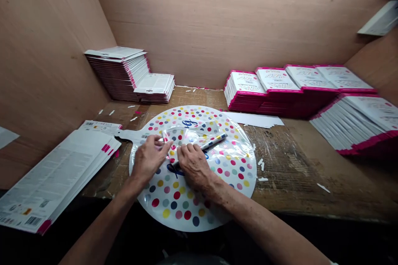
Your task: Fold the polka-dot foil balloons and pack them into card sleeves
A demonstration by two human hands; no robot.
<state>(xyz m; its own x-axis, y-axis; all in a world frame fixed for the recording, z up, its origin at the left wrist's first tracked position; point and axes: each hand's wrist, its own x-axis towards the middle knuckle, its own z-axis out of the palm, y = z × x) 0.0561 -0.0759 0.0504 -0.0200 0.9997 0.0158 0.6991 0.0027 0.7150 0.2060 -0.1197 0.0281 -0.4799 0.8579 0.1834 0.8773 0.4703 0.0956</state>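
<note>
A round white foil balloon [217, 165] with coloured dots lies flat on the wooden table, its neck pointing left. On top of it lies a folded dotted balloon piece [194, 134]. My left hand [148, 158] pinches the left end of that folded piece, fingers closed on it. My right hand [193, 165] presses down on the fold just right of the left hand, fingers curled on it. Both hands rest over the middle of the round balloon.
White printed cards [52, 174] lie stacked at the left front. Pink-edged card stacks stand at the back left [124, 72] and along the right [298, 87]. Cardboard walls [217, 16] enclose the table. Small paper scraps [261, 165] lie on the worn tabletop.
</note>
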